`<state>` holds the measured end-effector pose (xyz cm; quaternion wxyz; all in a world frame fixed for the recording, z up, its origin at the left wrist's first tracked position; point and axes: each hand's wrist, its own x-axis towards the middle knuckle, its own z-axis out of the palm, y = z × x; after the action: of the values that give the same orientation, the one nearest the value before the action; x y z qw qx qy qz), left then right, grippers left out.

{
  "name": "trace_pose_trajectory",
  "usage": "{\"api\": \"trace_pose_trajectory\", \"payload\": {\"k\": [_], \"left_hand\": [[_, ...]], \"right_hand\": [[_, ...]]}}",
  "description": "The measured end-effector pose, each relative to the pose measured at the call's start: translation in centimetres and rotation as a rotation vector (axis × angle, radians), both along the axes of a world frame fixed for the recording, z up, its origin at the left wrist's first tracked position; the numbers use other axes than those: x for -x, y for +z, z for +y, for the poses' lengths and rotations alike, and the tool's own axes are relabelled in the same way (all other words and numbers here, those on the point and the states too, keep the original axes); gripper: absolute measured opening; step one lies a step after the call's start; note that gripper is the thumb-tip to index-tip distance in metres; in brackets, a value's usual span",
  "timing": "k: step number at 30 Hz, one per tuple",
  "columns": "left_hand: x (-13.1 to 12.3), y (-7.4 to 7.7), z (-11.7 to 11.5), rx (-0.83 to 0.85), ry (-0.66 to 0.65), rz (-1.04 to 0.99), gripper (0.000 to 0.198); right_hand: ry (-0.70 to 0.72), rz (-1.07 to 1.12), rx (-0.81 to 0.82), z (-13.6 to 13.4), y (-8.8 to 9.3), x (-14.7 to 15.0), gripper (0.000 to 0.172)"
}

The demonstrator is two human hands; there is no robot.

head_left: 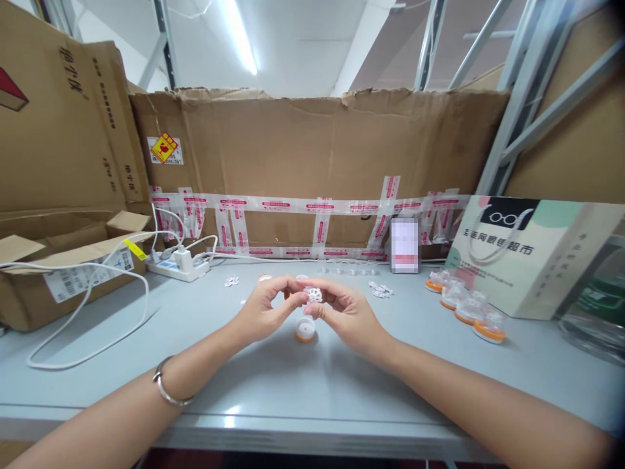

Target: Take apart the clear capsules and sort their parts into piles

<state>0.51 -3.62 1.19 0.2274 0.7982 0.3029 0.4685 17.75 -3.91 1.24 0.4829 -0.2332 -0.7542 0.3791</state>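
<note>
Between the fingertips of both hands is a small round white plastic part with cut-out openings, held above the table. My left hand pinches it from the left, thumb and fingers closed. From the other side my right hand grips the same part, its fingers curled. Just below the hands a round white cup with an orange base stands upright on the grey table. More orange and white pieces behind the hands are partly hidden by the fingers.
Small white parts lie right of the hands, others to the left. Several orange-based clear assemblies line the right side by a paper bag. A phone leans at the back. A power strip and open carton stand left.
</note>
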Motion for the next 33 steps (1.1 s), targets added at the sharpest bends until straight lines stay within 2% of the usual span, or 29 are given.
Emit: {"api": "trace_pose_trajectory", "payload": {"k": [2,8,12,15,21,27,33], "left_hand": [[0.0,0.2,-0.1,-0.028,0.030,0.016,0.024],[0.2,0.3,0.1,-0.149,0.071,0.036,0.020],[0.2,0.1,0.5,-0.343,0.170,0.015,0.010],[0.2,-0.1,0.6,-0.505,0.286,0.012,0.019],[0.3,-0.1,0.4,-0.737,0.298,0.147,0.023],[0.2,0.1,0.2,-0.778,0.282,0.177,0.025],[0.2,-0.2,0.5,-0.696,0.238,0.176,0.025]], "right_hand": [[0.043,0.010,0.022,-0.2,0.1,0.0,0.034],[0.098,0.056,0.088,-0.6,0.6,-0.1,0.024],[0.067,0.113,0.125,-0.1,0.6,0.0,0.023],[0.025,0.126,0.148,0.3,0.4,0.0,0.021],[0.028,0.150,0.208,0.6,0.3,0.2,0.020],[0.043,0.168,0.232,0.7,0.3,0.2,0.019],[0.038,0.142,0.218,0.8,0.2,0.1,0.018]]}}
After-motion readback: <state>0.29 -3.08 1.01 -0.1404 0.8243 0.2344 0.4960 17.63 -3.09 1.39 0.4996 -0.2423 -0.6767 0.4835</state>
